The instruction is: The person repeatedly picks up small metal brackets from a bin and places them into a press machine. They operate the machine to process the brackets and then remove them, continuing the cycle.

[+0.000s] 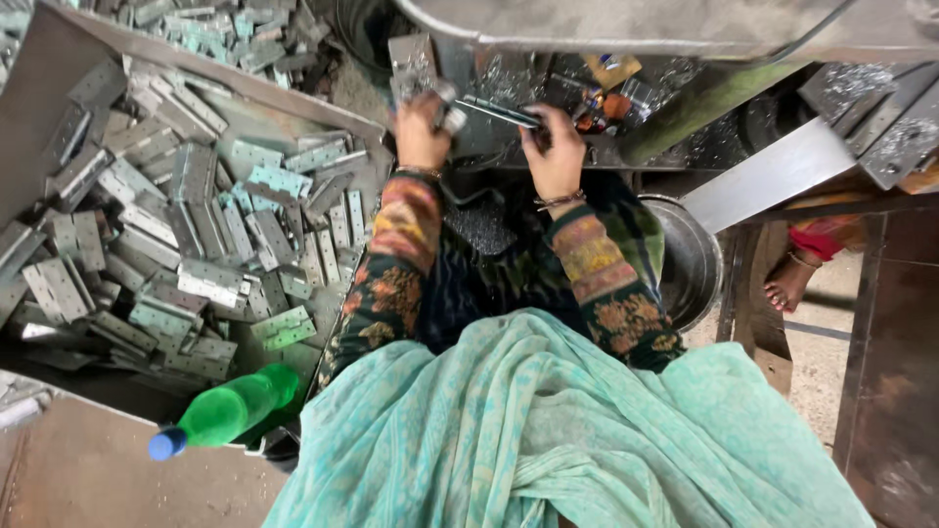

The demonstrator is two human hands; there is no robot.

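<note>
Workshop floor and machine bench, seen from above, with bare concrete at lower left and lower right.

Far left: metal tray [39,88] with a raised rim, filled with a loose heap of flat metal hinges [176,244], grey and pale green, lying at all angles. A second pile of hinges [225,34] lies beyond the tray's upper edge.

Lower left: green plastic bottle [230,411] with a blue cap, lying on its side just below the tray.

Centre left: left hand [421,132], patterned sleeve and wrist bangle, fingers closed around a small metal piece [448,110] at the machine's edge; a flat metal plate [411,64] stands just above the hand.

Centre: thin dark metal bar [504,112] running between the two hands, against the machine bed.

Centre right: right hand [558,152], thread bracelet at the wrist, fingers curled on the near end of the bar; whether it is truly clamped cannot be told. Small orange and brown items [606,98] sit among metal shavings just beyond.

Foreground: pale green patterned cloth [548,430] across the lap, hiding whatever is below the arms.

Right: round steel bowl [690,259] beside the right elbow, then a slanted grey metal beam [773,171], a wooden frame [753,313], and another person's bare foot [787,284] with an anklet.
</note>
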